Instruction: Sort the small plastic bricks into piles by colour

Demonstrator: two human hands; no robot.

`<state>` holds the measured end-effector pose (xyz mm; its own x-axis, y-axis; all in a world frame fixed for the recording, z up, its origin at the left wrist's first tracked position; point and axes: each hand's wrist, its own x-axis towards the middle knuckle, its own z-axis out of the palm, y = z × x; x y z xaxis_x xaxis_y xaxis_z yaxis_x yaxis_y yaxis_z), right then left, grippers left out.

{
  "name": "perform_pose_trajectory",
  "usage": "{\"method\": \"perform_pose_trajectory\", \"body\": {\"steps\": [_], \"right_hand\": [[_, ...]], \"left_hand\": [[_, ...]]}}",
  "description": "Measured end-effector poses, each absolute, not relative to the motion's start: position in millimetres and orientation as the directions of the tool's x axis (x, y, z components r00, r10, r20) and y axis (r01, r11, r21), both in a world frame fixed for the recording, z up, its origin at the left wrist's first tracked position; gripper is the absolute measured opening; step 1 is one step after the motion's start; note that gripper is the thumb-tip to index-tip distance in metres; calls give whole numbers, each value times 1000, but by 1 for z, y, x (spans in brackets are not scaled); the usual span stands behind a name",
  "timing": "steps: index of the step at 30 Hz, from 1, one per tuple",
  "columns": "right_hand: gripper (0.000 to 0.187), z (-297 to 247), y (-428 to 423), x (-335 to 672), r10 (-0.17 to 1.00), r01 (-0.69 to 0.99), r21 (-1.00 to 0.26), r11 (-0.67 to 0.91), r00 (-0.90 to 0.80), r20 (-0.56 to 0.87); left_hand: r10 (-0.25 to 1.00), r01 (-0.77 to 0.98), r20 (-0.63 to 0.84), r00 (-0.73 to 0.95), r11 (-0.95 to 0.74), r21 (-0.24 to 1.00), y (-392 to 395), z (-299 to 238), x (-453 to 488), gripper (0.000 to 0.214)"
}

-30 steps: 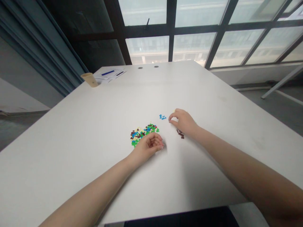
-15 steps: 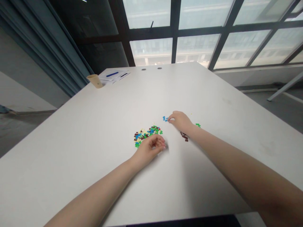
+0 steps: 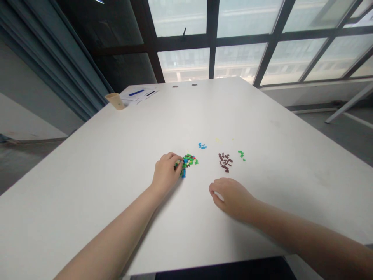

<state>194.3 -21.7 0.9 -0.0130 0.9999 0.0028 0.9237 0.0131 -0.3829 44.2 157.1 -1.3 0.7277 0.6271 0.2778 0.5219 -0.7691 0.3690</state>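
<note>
A broad white bench (image 3: 262,116) runs out towards tall, dark-framed windows (image 3: 239,62). The mixed heap of small plastic bricks (image 3: 189,161) is the spot to measure from. Well beyond it, towards the far left corner of the bench, stand a paper cup (image 3: 115,101) and loose papers (image 3: 140,94) with a blue pen (image 3: 136,92) lying on them.

The person's left hand (image 3: 166,174) sits at the heap's left edge, its fingers (image 3: 175,157) curled together against the pieces. They seem to be clamped on a few bricks, but the hand hides too much to be sure. The right hand (image 3: 231,199) lies nearer the bench's front edge, down and to the right of the heap, holding nothing, its fingers (image 3: 214,190) loosely curled and slightly apart.

To the heap's right lie a cluster of brown bricks (image 3: 225,162) and, further on, green bricks (image 3: 241,154). Just beyond it are blue bricks (image 3: 202,146).
</note>
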Motion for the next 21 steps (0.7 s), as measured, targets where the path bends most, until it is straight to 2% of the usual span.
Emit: {"method": "perform_pose_trajectory", "body": {"steps": [3, 9, 21], "right_hand": [[12, -3, -23, 190, 999, 943, -332, 16, -25, -24], [11, 1, -18, 190, 998, 956, -291, 48, -55, -17], [10, 0, -21, 194, 995, 942, -321, 102, -103, 13]], "left_hand": [[580, 481, 264, 770, -801, 356, 151, -1, 47, 23], [386, 333, 226, 894, -912, 240, 141, -4, 57, 33], [370, 332, 250, 895, -925, 184, 140, -9, 64, 18]]}}
